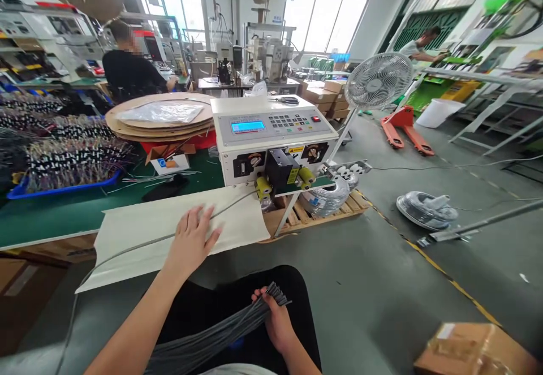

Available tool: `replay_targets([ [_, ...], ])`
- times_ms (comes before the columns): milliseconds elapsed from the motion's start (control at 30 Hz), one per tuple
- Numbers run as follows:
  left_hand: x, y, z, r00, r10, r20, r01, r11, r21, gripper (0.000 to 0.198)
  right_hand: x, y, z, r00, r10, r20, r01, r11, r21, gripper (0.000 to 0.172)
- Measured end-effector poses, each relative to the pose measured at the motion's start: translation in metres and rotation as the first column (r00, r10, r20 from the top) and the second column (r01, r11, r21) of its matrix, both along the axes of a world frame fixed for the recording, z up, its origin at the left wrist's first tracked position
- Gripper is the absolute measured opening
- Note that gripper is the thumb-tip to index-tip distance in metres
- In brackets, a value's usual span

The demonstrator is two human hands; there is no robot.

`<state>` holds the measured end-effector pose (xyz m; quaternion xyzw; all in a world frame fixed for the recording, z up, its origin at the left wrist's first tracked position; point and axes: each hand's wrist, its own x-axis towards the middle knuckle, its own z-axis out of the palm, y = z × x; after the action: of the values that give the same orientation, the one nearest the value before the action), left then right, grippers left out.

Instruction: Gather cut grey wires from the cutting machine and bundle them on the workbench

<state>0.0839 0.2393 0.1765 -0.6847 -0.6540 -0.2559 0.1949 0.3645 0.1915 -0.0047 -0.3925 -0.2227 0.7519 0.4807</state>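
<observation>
My left hand (192, 238) lies palm down with its fingers spread, across a single grey cable (153, 241) on a cream sheet (146, 221). That cable runs from the rollers (263, 187) of a wire cutting machine (275, 123) and hangs down over the sheet's left end. Above my lap, my right hand (278, 321) is closed round a bundle of cut grey cables (212, 328) near their ends. The bundle trails off to the lower left, partly behind my left forearm. On the machine's front are a lit blue display and several buttons.
A blue tray (72, 185) of wire bundles and stacked round boards (159, 123) occupy the green bench (51, 216). A fan (377, 81), cable coils (426, 208), an orange pallet jack (405, 126) and a cardboard box (475, 347) stand to the right. Two people work farther back.
</observation>
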Motion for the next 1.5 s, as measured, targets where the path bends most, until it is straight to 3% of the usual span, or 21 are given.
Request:
replay_targets([
  [267,-0.007,-0.035,-0.013,1.0,0.012,0.008,-0.011,0.995,-0.102,0.059,-0.002,0.003,0.009,1.0,0.022,0.016,-0.023,0.999,0.046,0.024],
  [467,-0.029,-0.068,-0.02,0.999,0.017,0.045,-0.006,0.974,-0.228,0.04,-0.003,0.005,0.005,0.999,0.046,-0.002,-0.046,0.999,0.022,0.027],
  [533,-0.039,-0.079,-0.021,0.998,0.013,0.065,0.001,0.977,-0.214,0.03,-0.003,0.006,0.001,0.999,0.05,-0.008,-0.05,0.999,0.014,0.03],
  [667,-0.046,-0.109,-0.026,0.998,-0.052,0.046,0.055,0.997,-0.053,0.01,-0.003,0.006,-0.004,0.998,0.054,-0.017,-0.054,0.999,0.004,0.031],
  [733,-0.036,-0.127,-0.035,0.99,-0.144,0.012,0.144,0.989,-0.037,0.014,-0.003,0.006,-0.004,0.998,0.064,-0.003,-0.064,0.998,-0.008,0.032],
  [867,0.003,-0.157,-0.074,0.956,-0.28,0.087,0.293,0.928,-0.229,0.015,-0.004,0.005,0.001,0.998,0.055,0.012,-0.054,0.996,-0.074,0.039],
  [967,0.031,-0.177,-0.107,0.942,-0.282,0.181,0.331,0.869,-0.368,0.015,-0.004,0.006,0.0,0.999,0.048,0.012,-0.047,0.995,-0.092,0.039],
  [1067,0.045,-0.192,-0.128,0.94,-0.24,0.241,0.325,0.845,-0.425,0.016,-0.004,0.006,-0.004,0.999,0.045,0.012,-0.043,0.996,-0.078,0.037],
  [1267,0.045,-0.201,-0.144,0.948,-0.161,0.275,0.282,0.824,-0.492,0.018,-0.002,0.006,-0.007,0.997,0.063,-0.05,-0.066,0.995,-0.071,0.032],
  [1500,0.047,-0.192,-0.148,0.936,-0.108,0.336,0.279,0.81,-0.516,0.021,-0.004,0.004,-0.001,0.997,0.059,-0.056,-0.06,0.998,-0.015,0.029],
])
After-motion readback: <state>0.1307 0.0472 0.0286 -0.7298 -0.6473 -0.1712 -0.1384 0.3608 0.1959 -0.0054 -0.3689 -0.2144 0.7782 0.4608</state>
